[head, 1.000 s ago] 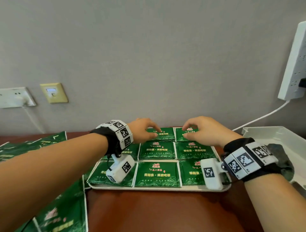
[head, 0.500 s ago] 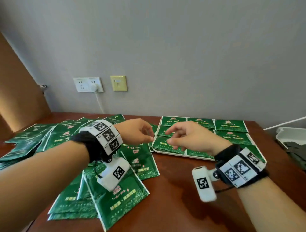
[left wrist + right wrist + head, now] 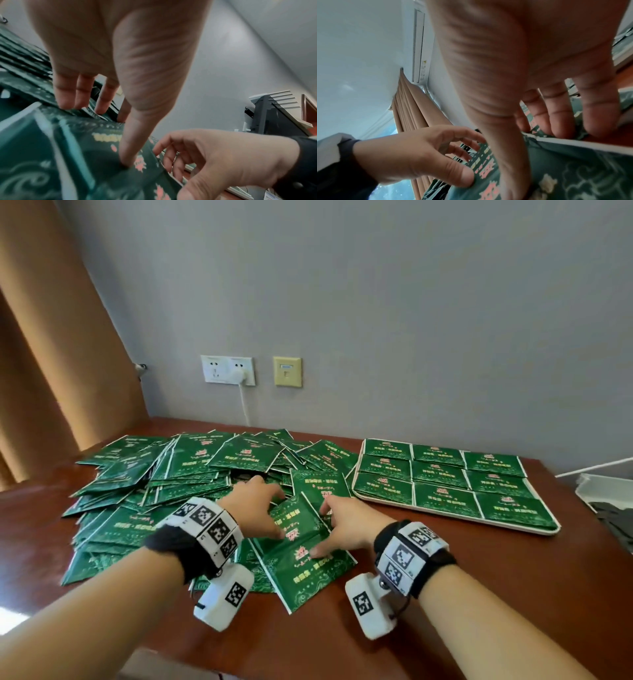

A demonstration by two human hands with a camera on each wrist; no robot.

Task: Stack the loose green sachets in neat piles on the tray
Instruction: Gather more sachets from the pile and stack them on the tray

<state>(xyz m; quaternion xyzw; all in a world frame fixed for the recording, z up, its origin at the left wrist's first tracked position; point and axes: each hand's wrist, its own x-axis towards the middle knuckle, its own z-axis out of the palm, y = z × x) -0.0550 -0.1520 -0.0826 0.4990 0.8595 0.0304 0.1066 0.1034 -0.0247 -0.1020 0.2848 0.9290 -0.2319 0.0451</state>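
Underneath both spread-fingered hands (image 3: 255, 505) (image 3: 346, 527), glossy green sachets (image 3: 301, 546), white-edged, gold-lettered.

Gold and red printed characters stood on the green sachets (image 3: 301, 556) under both hands, too blurred to be read. Black-and-white square code marks stood on the wrist bands (image 3: 407, 556).

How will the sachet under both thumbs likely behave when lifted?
The sachet looks like thin flat foil, so probably light and bendy. Its glossy face may slide off the loose pile. The left hand and right hand touch it.
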